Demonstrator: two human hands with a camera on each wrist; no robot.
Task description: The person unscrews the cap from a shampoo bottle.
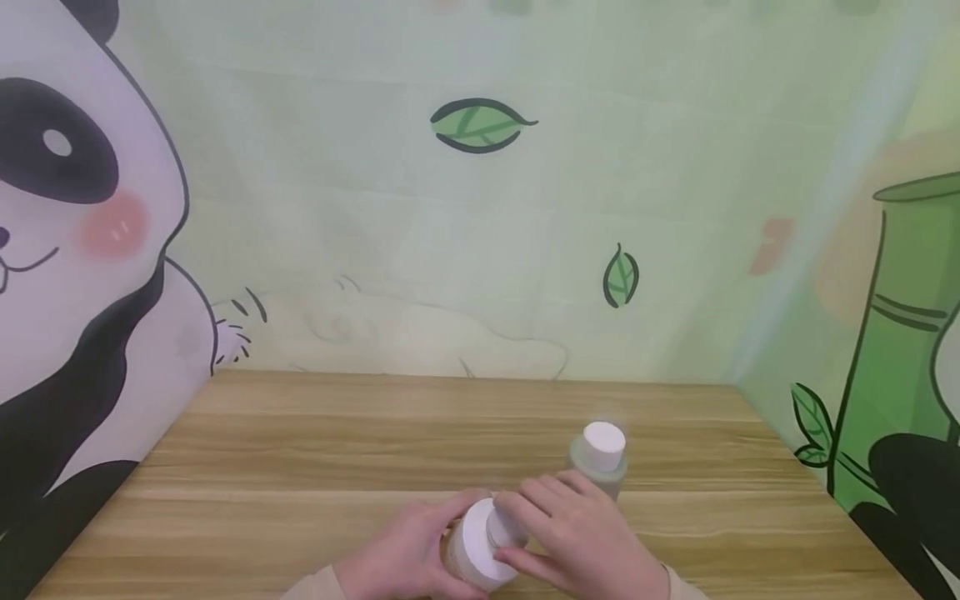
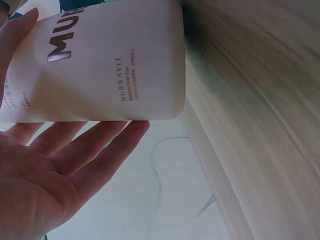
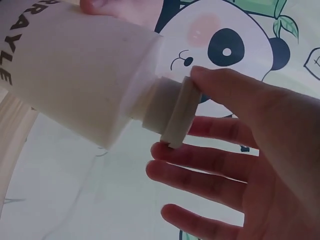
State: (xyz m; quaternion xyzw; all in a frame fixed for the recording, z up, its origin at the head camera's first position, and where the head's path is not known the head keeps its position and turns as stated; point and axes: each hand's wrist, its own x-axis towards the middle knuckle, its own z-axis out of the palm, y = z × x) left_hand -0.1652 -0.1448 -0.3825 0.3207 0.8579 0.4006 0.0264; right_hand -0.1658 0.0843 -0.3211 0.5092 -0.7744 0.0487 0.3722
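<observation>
A white bottle with printed "MURRAYLE" lettering is tilted toward the right, its base close to the wooden table. My left hand holds it round the body, with the thumb on one side and the fingers on the other. At the bottle's neck sits a pale cap with a wider rim at its end. My right hand pinches this cap between thumb and fingers, while the other fingers spread beside it in the right wrist view.
Just beyond my right hand stands a second bottle, greyish green with a white cap, partly hidden by that hand. A cloth backdrop printed with pandas, leaves and bamboo rises behind the table and along its sides.
</observation>
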